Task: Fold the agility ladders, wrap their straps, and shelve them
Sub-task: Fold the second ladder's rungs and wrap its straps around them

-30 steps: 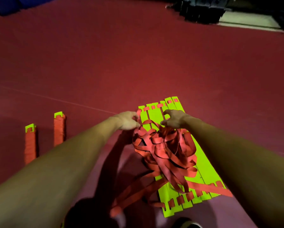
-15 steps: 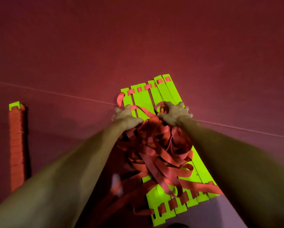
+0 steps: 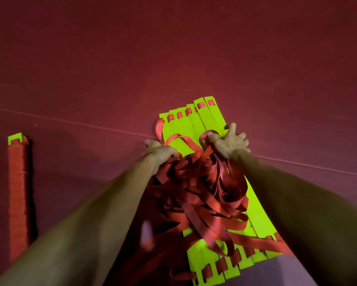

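Two hands dig into a tangle of red straps (image 3: 198,193) heaped on green ladder slats (image 3: 185,129).
The slats lie side by side on the dark red floor (image 3: 173,58), running from the centre of view down towards 5 o'clock, with straps trailing off towards 7 o'clock. The left hand (image 3: 161,150) curls its fingers round straps at the slats' 9 o'clock edge. The right hand (image 3: 228,144), fingers partly spread, hooks a strap loop near their 3 o'clock edge. A strap-wrapped bundle (image 3: 18,182) lies well apart at 9 o'clock.

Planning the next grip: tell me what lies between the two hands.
In the head view, loops of red strap over green rungs lie between the left hand and right hand.
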The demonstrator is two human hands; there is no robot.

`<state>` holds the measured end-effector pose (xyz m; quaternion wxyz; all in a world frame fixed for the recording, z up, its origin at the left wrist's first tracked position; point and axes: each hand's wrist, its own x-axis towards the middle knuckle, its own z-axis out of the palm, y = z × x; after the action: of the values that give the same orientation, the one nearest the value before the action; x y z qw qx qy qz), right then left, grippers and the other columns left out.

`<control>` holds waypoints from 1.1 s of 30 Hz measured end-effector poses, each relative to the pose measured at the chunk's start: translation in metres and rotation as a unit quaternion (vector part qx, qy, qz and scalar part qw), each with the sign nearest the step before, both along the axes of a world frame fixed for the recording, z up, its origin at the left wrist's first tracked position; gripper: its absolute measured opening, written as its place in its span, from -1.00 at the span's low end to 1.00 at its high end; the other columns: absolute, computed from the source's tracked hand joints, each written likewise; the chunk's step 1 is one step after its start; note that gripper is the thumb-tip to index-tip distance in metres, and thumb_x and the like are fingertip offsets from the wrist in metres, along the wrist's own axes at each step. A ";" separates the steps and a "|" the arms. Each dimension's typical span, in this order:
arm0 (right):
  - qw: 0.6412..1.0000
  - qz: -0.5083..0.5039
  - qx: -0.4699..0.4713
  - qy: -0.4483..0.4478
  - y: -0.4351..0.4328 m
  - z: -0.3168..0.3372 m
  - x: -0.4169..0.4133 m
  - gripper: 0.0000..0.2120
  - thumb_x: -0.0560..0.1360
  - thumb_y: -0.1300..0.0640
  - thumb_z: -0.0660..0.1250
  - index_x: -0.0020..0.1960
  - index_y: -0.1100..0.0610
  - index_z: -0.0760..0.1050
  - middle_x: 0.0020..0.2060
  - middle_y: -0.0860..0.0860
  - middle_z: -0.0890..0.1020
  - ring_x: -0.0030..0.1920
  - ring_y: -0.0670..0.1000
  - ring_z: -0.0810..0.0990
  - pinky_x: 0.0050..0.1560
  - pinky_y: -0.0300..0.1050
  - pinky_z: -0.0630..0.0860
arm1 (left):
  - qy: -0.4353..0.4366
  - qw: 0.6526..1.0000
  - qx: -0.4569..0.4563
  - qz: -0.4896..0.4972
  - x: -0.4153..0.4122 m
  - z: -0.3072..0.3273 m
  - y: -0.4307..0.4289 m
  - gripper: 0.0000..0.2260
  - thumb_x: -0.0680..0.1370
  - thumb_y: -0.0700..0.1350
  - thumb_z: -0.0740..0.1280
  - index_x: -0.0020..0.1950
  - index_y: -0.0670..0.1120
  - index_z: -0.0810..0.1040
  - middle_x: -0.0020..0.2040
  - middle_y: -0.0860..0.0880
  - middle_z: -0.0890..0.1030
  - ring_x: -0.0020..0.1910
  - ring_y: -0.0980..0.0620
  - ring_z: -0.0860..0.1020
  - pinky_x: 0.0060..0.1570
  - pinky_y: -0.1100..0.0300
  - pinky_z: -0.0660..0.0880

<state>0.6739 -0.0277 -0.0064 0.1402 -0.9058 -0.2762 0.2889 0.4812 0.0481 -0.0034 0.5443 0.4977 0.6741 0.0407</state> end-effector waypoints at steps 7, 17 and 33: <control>0.996 -0.069 -0.045 0.015 0.007 -0.012 0.009 -0.28 0.52 -0.32 0.20 0.46 0.18 0.29 0.40 0.27 0.31 0.41 0.34 0.28 0.40 0.17 0.28 | -0.060 0.996 -0.054 0.039 0.000 -0.004 -0.003 -0.68 0.44 -0.08 0.47 0.12 -0.12 0.47 0.02 -0.16 0.61 -0.09 -0.14 0.60 -0.11 0.06 0.53; 0.994 -0.087 -0.049 0.048 0.010 -0.012 0.002 -0.22 0.32 -0.28 0.40 0.34 0.21 0.41 0.28 0.24 0.48 0.26 0.30 0.52 0.29 0.18 0.47 | -0.077 0.996 -0.039 0.010 -0.007 -0.006 -0.012 -0.81 0.42 -0.30 0.36 -0.31 -0.09 0.43 -0.40 -0.10 0.46 -0.45 -0.02 0.42 -0.38 0.25 0.35; 0.970 -0.040 0.111 0.213 0.035 0.103 -0.087 -0.88 0.31 0.14 0.29 -0.28 0.19 0.55 -0.41 0.13 0.53 -0.48 0.08 0.46 -0.47 -0.20 0.34 | -0.139 0.985 0.089 0.050 -0.094 0.102 0.005 -0.72 0.29 -0.45 0.24 -0.24 -0.07 0.44 -0.26 -0.15 0.55 -0.21 -0.08 0.52 -0.22 0.03 0.43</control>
<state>0.5867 0.0069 0.0966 0.3071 -0.8122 -0.2342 0.4373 0.3867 0.0533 0.0981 0.5838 0.4991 0.6095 0.1964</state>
